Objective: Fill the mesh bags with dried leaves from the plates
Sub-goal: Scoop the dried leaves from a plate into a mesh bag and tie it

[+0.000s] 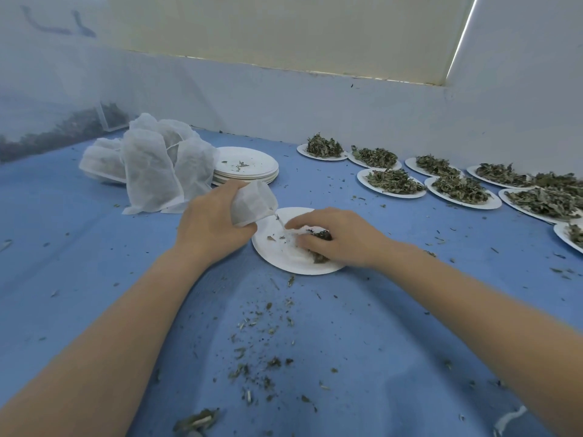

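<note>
We see two hands working over one near plate (284, 257).
Left hand (214, 220) grips a bag (252, 201) beside it; right hand (334, 236) clutches leaves (321, 236) on it. Eight full plates (391, 182) wait.

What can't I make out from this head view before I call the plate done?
- Leaves left under the right hand: its fingers cover them on the near plate.
- Fill level of the mesh bag: the left hand grips it, and the fabric hides the inside.
- Far-right plates: cut off by the frame edge.
- Filled bags: contents veiled by mesh.
</note>
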`<state>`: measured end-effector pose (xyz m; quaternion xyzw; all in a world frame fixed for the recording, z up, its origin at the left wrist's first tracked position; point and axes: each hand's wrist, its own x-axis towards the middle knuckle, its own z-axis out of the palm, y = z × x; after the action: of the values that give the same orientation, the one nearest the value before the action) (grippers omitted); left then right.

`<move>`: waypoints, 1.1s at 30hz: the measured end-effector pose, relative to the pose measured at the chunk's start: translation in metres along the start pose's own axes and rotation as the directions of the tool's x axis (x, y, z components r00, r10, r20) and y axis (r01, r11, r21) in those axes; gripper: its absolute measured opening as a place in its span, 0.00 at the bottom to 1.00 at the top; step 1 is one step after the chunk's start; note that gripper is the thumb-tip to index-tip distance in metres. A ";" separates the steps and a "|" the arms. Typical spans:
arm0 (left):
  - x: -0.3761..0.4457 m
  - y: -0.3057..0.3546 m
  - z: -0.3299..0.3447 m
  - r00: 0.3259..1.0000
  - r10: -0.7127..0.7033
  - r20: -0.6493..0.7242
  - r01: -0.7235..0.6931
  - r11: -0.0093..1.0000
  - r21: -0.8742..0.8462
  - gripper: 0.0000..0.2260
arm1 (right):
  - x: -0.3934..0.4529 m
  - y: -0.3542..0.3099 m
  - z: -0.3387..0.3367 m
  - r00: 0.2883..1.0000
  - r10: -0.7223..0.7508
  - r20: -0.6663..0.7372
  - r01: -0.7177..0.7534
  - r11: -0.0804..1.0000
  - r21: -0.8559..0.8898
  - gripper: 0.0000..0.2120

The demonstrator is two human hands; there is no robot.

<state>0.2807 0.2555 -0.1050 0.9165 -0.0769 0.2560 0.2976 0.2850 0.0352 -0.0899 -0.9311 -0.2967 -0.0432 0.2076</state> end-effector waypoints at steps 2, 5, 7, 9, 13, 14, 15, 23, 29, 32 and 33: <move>0.000 -0.001 -0.001 1.000 0.006 0.001 -0.006 1.000 0.000 0.21 | 0.008 -0.008 0.008 0.996 -0.050 0.072 0.053 0.998 -0.038 0.16; -0.001 -0.001 -0.001 1.000 0.019 -0.006 -0.019 1.000 -0.002 0.21 | 0.013 -0.017 0.018 0.985 -0.142 0.099 0.153 0.981 -0.122 0.16; 0.000 -0.001 -0.001 1.000 0.015 -0.012 -0.015 1.000 -0.003 0.21 | 0.010 -0.014 0.017 0.982 -0.183 0.047 0.188 0.973 -0.135 0.14; 0.000 -0.002 0.000 1.000 0.011 -0.008 -0.011 1.000 0.000 0.21 | 0.004 -0.008 0.012 0.976 -0.219 0.015 0.219 0.966 -0.137 0.12; 0.001 -0.002 0.002 1.000 0.015 0.002 -0.015 1.000 0.008 0.21 | -0.003 0.002 -0.008 0.992 -0.126 -0.014 0.123 0.986 -0.114 0.10; 0.001 -0.002 0.002 1.000 0.014 0.004 -0.014 1.000 0.008 0.21 | -0.003 0.005 -0.013 0.998 -0.053 -0.021 0.050 0.992 -0.114 0.11; 0.001 -0.002 0.003 1.000 0.014 0.007 -0.014 1.000 0.008 0.21 | -0.002 0.008 -0.017 0.999 0.038 -0.008 -0.039 0.990 -0.134 0.13; -0.001 0.001 0.003 0.999 0.026 0.026 -0.026 1.000 0.016 0.24 | -0.002 0.000 -0.003 0.954 0.216 0.205 -0.164 0.956 -0.245 0.25; -0.001 0.003 0.004 0.996 0.069 0.052 -0.070 0.997 0.019 0.21 | -0.017 0.000 0.009 0.999 0.032 -0.020 -0.033 0.998 -0.051 0.13; -0.002 0.003 0.004 0.995 0.079 0.054 -0.081 0.996 0.027 0.20 | -0.018 -0.003 0.015 0.994 0.013 -0.104 -0.015 1.000 -0.024 0.10; -0.002 0.003 0.004 0.995 0.081 0.056 -0.083 0.996 0.030 0.20 | -0.017 -0.003 0.015 0.992 0.027 -0.121 -0.028 1.000 0.000 0.09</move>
<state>0.2797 0.2505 -0.1074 0.9238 -0.1182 0.2442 0.2701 0.2681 0.0346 -0.1061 -0.9310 -0.2707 -0.0968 0.2250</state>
